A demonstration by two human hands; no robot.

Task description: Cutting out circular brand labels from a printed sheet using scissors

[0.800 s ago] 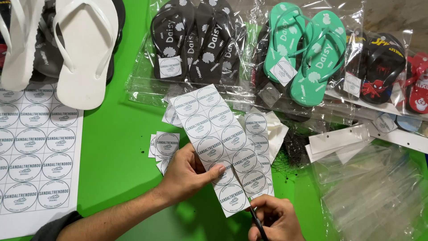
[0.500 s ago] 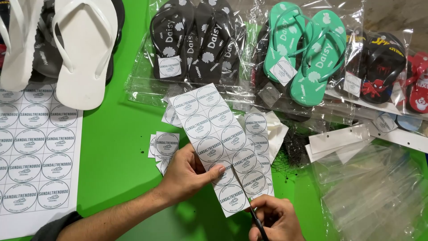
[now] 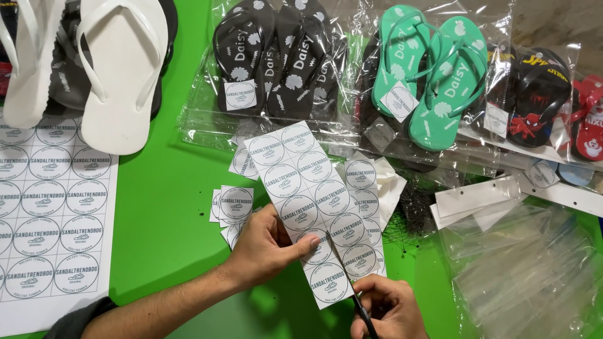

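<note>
The left hand has its fingers pinched on a strip of round stickers, held up over the green table. The right hand fingers are closed on black scissors at the strip's bottom edge. Small cut stickers lie close by.

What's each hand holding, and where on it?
Left hand pinches the label strip near its lower left edge, thumb on top. Right hand holds scissors by the handles, mostly hidden, blades at the strip's bottom edge.
</note>
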